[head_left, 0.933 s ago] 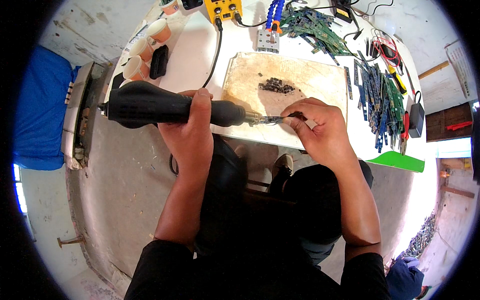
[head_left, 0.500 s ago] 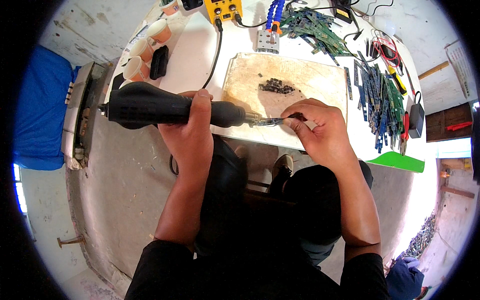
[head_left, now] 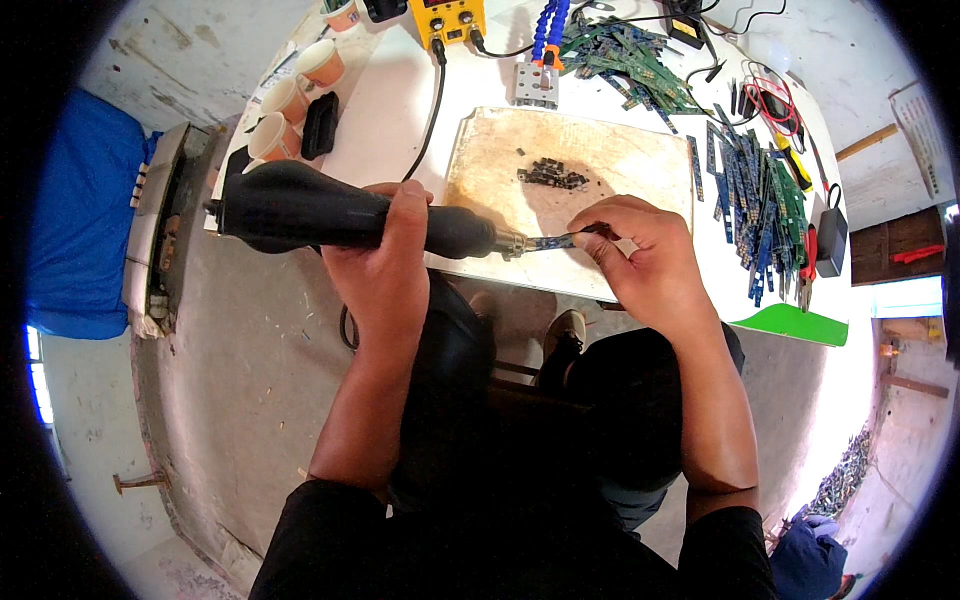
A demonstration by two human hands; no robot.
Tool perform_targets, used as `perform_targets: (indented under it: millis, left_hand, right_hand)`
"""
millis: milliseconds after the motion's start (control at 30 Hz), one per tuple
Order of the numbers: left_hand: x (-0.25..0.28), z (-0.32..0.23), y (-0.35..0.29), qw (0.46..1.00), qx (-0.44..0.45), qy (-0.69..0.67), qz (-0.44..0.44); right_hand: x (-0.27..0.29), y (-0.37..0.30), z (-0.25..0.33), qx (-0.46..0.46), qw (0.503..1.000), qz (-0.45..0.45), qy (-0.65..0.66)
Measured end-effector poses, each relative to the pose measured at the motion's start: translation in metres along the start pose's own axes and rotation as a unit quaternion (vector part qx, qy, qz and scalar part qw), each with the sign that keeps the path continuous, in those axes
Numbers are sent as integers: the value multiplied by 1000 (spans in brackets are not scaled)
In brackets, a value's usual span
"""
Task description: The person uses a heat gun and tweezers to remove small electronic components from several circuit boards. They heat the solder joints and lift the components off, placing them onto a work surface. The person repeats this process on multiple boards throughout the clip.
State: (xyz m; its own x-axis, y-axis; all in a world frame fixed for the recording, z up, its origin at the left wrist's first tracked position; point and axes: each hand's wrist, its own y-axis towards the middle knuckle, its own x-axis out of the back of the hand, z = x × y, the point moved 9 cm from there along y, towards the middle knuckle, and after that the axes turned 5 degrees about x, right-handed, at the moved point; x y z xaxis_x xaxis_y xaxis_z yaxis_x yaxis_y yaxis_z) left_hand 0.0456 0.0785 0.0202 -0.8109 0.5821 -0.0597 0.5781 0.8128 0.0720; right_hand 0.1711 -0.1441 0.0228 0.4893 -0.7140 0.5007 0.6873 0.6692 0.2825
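Observation:
My left hand is wrapped round a black hot-air gun, held level with its metal nozzle pointing right. Directly at the nozzle's mouth is a narrow blue circuit-board strip. My right hand pinches the strip's other end between thumb and fingers. A dark piece at those fingertips is too small to make out. Beyond both hands, a heap of small black chips lies on a stained, pale work board. The strip is held above the near edge of this board.
At the back stand a yellow soldering station and a metal block beside a blue flexible hose. Paper cups line the left edge. Circuit-board strips lie in a green heap and a blue heap, near red-handled pliers.
The strip has turned so its blue face shows more, and it lines up with the nozzle. My left hand and the gun have shifted very slightly right; the chip heap looks unchanged.

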Motion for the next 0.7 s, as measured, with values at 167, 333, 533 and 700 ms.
perform_targets:
  millis: [167,333,533,700]
  left_hand:
    - [-2,2,0,1000,-1,-2,-10]
    - [2,0,-3,1000,-13,10,-24]
    - [-1,-8,-10,998,-53,13,15]
    - [-8,-14,-14,994,-103,-9,35]
  right_hand:
    - [-6,2,6,30,999,-9,-5]
    - [-7,0,8,11,1000,-6,-13]
    - [5,-4,7,-10,999,-30,-8]
    - [4,-4,11,-30,999,-22,-11]
